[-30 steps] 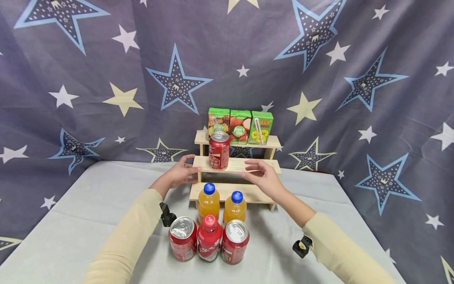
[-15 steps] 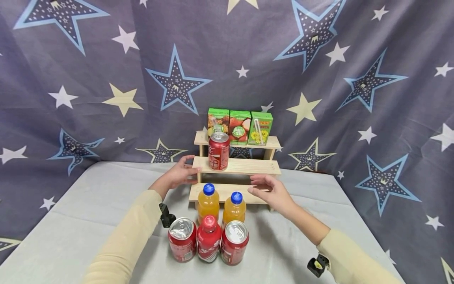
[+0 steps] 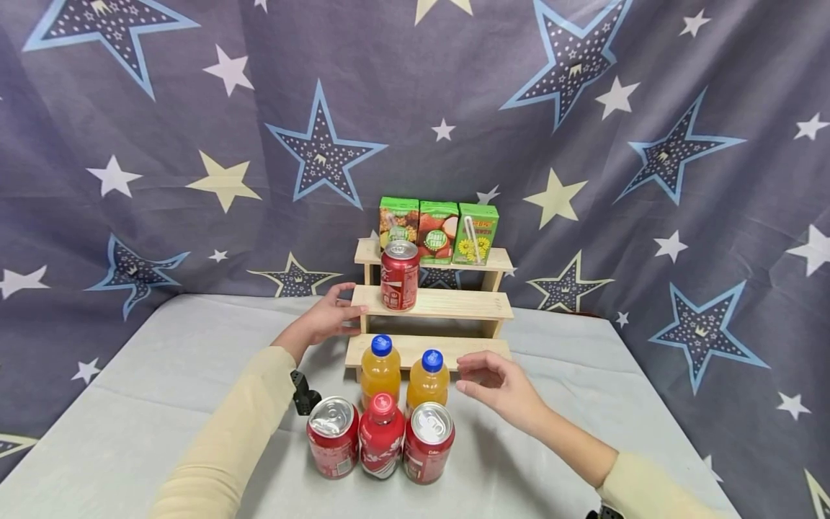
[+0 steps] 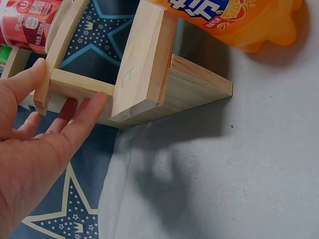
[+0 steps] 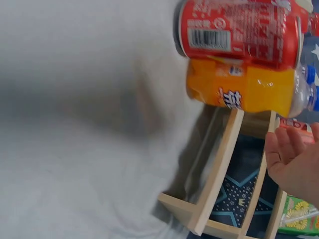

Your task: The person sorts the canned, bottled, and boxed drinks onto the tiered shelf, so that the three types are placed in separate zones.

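Observation:
My left hand (image 3: 327, 317) grips the left end of a three-tier wooden display stand (image 3: 454, 304), its thumb and fingers about the middle board's end in the left wrist view. My right hand (image 3: 502, 389) hangs in the air with loosely bent fingers, holding nothing. It is just right of an orange soda bottle (image 3: 428, 383) with a blue cap; a second orange bottle (image 3: 381, 371) stands to that one's left. On the middle tier, toward the left, is a red soda can (image 3: 399, 277). Nearest the body stand two more red cans (image 3: 333, 438) with a red bottle (image 3: 382, 441) between them.
Three green-topped juice boxes (image 3: 438, 232) stand side by side on the top tier. A grey-white cloth (image 3: 194, 375) covers the table. Behind it hangs a dark curtain (image 3: 415, 86) printed with stars.
My right hand has come down and toward the body, from beside the middle tier to beside the right orange bottle. The left hand has stayed on the stand.

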Motion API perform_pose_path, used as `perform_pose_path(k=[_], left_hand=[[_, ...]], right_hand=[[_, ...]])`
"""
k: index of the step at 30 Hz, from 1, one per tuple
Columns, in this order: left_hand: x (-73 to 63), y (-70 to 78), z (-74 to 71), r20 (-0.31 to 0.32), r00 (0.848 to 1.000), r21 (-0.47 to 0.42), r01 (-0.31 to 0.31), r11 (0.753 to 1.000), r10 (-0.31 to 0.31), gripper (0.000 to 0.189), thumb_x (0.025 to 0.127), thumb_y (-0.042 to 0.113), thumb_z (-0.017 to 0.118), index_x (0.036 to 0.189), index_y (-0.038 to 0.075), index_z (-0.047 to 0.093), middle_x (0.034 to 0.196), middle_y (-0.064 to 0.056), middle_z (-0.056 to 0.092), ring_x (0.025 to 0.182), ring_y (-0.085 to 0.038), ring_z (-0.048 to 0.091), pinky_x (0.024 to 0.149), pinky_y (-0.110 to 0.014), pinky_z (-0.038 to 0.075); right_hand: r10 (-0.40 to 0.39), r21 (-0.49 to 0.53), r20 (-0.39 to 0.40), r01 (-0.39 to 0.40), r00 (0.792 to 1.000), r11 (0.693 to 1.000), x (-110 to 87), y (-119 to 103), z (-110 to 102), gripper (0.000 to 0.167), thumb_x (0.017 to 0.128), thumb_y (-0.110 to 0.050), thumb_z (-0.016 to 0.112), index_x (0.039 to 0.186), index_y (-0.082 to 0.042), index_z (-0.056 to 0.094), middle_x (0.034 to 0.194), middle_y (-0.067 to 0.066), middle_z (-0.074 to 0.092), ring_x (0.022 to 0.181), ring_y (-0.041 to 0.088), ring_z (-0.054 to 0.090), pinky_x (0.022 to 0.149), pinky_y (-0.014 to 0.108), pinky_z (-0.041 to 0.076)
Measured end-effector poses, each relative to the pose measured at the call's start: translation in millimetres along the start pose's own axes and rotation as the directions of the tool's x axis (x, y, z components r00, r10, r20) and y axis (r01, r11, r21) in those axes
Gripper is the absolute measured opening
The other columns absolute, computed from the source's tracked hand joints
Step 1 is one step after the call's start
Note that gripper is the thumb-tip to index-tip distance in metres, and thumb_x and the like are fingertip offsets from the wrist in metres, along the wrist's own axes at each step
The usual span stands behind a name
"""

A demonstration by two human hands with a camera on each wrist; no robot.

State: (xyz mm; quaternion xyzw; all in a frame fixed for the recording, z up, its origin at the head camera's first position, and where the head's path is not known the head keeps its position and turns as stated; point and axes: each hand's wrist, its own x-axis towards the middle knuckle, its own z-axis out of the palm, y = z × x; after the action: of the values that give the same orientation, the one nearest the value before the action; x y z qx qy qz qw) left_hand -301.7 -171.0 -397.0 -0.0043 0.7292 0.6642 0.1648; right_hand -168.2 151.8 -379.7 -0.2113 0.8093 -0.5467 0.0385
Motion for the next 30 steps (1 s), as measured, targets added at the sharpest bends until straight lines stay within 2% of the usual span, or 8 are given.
perform_pose_path(k=[3,10,16,22,30], left_hand=[[-0.6,0.4,0.0,0.002,1.000,-0.002,-0.004,1.000,0.004,0.074,0.095,0.010,0.054,0.149,0.015,0.004,0.144,-0.032,0.023,0.127,-0.047,0.040,0.098,-0.049,0.049],[1.1,0.1,-0.3,0.001,1.000,-0.007,0.000,1.000,0.000,0.073,0.094,0.010,0.054,0.148,0.015,0.005,0.143,-0.031,0.024,0.127,-0.046,0.040,0.098,-0.049,0.049],[1.5,-0.3,0.1,-0.005,1.000,0.001,0.004,1.000,-0.004,0.073,0.094,0.011,0.054,0.148,0.016,0.005,0.143,-0.031,0.025,0.126,-0.046,0.040,0.098,-0.049,0.050],[2.2,0.4,-0.2,-0.010,1.000,0.009,0.006,1.000,-0.006,0.073,0.094,0.011,0.055,0.149,0.017,0.006,0.143,-0.031,0.024,0.128,-0.045,0.040,0.097,-0.050,0.050],[-0.2,1.6,1.3,-0.016,1.000,0.010,0.011,1.000,-0.011,0.073,0.094,0.011,0.054,0.148,0.016,0.006,0.144,-0.030,0.024,0.127,-0.045,0.040,0.097,-0.049,0.050]], right_hand=[[-0.018,-0.012,0.004,0.018,1.000,1.000,-6.1,1.6,3.2,0.033,0.082,-0.014,0.071,0.111,-0.001,0.061,0.110,0.023,0.064,0.098,0.031,0.063,0.079,0.023,0.056],[-0.097,-0.033,0.031,0.098,0.995,0.995,-18.6,5.6,10.9,0.032,0.081,-0.015,0.072,0.109,-0.001,0.062,0.106,0.012,0.066,0.096,0.027,0.063,0.076,0.025,0.057],[-0.138,0.002,0.066,0.138,0.988,0.990,-26.7,15.0,19.0,0.034,0.081,-0.013,0.073,0.110,0.000,0.061,0.107,0.018,0.065,0.096,0.025,0.061,0.075,0.029,0.057],[-0.147,0.032,0.076,0.145,0.986,0.989,-30.2,25.5,24.8,0.035,0.080,-0.011,0.073,0.111,-0.003,0.061,0.109,0.015,0.065,0.096,0.024,0.061,0.075,0.031,0.057],[-0.127,0.046,0.094,0.123,0.987,0.991,-33.9,30.7,30.1,0.036,0.081,-0.013,0.073,0.114,-0.005,0.060,0.110,0.015,0.064,0.095,0.010,0.062,0.076,0.031,0.056]])
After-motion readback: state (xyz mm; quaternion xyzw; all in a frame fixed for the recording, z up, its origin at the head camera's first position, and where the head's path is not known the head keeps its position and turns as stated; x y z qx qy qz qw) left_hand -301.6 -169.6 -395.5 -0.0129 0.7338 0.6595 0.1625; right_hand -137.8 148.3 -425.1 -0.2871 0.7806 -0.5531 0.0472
